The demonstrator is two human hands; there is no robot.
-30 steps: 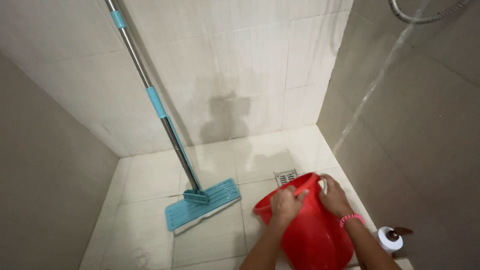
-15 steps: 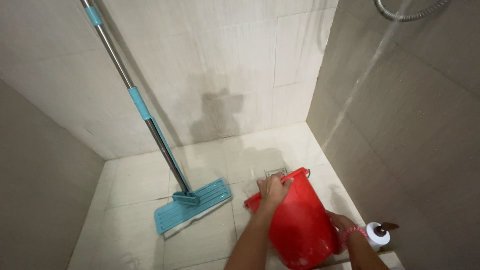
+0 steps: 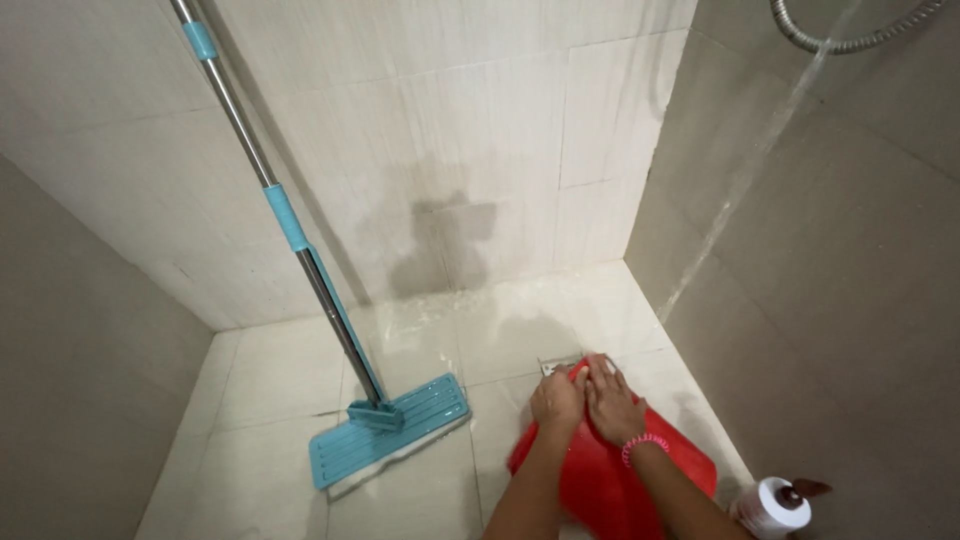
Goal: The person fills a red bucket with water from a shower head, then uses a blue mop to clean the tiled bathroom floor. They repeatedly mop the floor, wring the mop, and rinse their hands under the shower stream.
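Beside the floor drain, both hands' fingers seemingly grip the red bucket.

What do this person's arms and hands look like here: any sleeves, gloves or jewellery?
Both forearms are bare, with no sleeves in view, and neither hand is gloved. The right hand has a pink beaded bracelet around its wrist. The left hand and its wrist carry nothing. No rings can be made out.
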